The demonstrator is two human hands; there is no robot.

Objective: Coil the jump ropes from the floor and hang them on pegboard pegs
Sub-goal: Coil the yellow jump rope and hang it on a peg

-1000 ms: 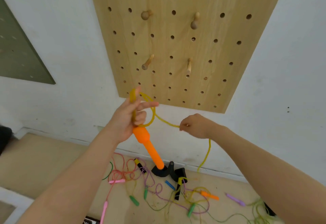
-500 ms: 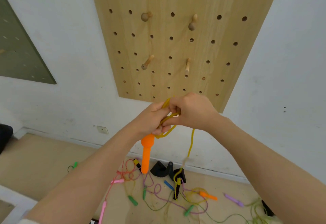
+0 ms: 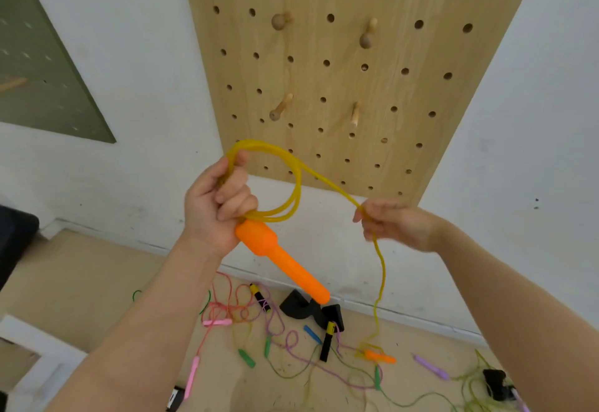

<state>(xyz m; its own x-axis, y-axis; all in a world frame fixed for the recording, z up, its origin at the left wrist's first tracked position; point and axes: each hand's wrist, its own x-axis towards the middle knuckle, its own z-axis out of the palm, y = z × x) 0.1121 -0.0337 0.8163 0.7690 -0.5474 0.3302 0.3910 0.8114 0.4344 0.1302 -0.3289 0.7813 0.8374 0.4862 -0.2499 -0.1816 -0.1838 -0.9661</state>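
light: bright, even, soft | shadows: faint | blur: perhaps slight on right hand | edges: wide-angle bending

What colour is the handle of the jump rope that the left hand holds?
Bright orange. The handle hangs below the left hand; the head view shows it.

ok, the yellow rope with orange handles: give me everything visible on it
The yellow rope looks like translucent plastic cord. About two loops are gathered in the left hand, which grips them above one orange handle hanging tilted down-right. From the coil the cord runs to the right hand, which pinches it, then drops to the second orange handle on the floor.
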